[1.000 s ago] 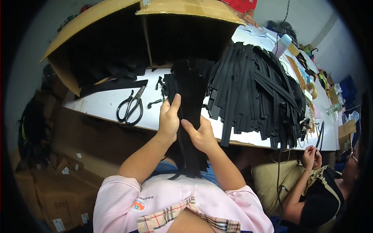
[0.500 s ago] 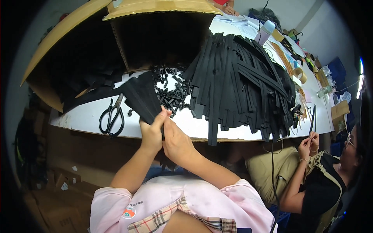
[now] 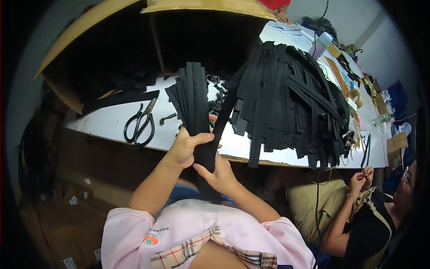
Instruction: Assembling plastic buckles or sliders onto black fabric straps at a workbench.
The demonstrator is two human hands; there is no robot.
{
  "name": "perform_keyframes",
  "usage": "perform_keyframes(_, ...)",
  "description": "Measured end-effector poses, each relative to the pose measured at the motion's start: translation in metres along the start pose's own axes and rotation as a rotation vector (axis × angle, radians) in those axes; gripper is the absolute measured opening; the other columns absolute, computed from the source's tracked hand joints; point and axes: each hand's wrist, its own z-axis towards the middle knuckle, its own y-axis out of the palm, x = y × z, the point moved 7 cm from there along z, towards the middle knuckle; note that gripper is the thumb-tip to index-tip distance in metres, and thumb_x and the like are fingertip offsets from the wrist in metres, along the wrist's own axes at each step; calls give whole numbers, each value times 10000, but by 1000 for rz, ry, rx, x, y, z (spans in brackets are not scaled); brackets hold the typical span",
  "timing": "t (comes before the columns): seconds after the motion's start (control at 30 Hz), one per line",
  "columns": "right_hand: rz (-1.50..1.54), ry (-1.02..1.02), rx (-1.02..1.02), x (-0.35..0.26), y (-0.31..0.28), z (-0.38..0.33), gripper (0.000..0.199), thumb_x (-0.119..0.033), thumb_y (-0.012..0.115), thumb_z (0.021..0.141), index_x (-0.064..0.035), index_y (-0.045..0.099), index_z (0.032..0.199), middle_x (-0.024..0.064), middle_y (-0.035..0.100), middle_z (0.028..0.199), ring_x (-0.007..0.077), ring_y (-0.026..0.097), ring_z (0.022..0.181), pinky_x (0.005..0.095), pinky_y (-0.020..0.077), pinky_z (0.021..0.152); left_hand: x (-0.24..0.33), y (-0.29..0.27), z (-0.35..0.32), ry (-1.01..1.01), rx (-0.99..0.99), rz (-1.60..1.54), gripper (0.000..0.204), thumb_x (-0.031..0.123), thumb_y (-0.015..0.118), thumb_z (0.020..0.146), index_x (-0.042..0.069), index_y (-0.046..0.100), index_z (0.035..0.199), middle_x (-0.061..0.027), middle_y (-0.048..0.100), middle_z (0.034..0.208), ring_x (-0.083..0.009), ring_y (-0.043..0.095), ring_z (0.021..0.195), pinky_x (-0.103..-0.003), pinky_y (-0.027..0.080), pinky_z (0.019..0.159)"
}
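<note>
My left hand (image 3: 187, 145) is closed round a fanned bundle of black zippers (image 3: 193, 101), its thumb across the front. A line of teeth shows on the foremost zipper. Lower down, my right hand (image 3: 221, 175) grips the tails of the zippers, thumb in front. From beside that hand a single black strip (image 3: 229, 103) slants up toward a large heap of black strips (image 3: 268, 98) on the table. Behind the bundle lie many small black pieces (image 3: 218, 96), partly hidden; they look like zipper pulls. Black-handled scissors (image 3: 141, 123) rest left of my hands.
An open cardboard box (image 3: 206, 11) stands at the table's back, its inside dark. On the white table (image 3: 101, 121), more black strips lie at the left. A tape roll (image 3: 355, 97) and a bottle (image 3: 321, 45) are at the right. A co-worker (image 3: 358, 215) sits to my right.
The zipper bundle has swung from leaning left to nearly upright. My hands have moved slightly apart, the right one lower. A strip now stretches between my right hand and the heap.
</note>
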Motion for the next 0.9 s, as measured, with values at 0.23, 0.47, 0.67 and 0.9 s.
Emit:
perform_keyframes(0.23, -43, -191, 198, -26, -32, 0, 577, -220, 617, 733, 10, 344, 1186, 156, 513, 931, 215, 563, 682, 271, 461, 588, -16, -25, -5, 105, 69, 151, 328, 3, 536, 731, 26, 474, 1052, -71, 557, 801, -132, 552, 693, -256, 460, 656)
perform_keyframes(0.47, -154, -362, 615, -60, -79, 1, 87, -12, 505, 785, 30, 569, 828, 76, 485, 571, 124, 451, 470, 239, 344, 445, -16, -32, -16, 224, 168, 269, 146, 11, 538, 772, -26, 514, 911, -92, 580, 780, -153, 593, 711, -250, 496, 636)
perform_keyframes(0.67, -213, -560, 571, -90, -54, 25, 98, -32, 526, 787, 36, 555, 851, 80, 458, 617, 126, 426, 449, 244, 348, 427, -9, -14, -25, 472, 285, 483, 251, 192, 560, 812, -19, 511, 937, -16, 522, 732, -71, 477, 676, -197, 388, 582)
perform_keyframes(0.9, 157, -305, 174, -77, -52, 31, 491, -185, 610, 742, 23, 437, 1151, 125, 512, 965, 148, 518, 664, 246, 428, 566, -20, -10, -19, 251, -25, 100, 292, 202, 629, 751, 30, 496, 947, -9, 496, 716, -103, 504, 615, -219, 420, 531)
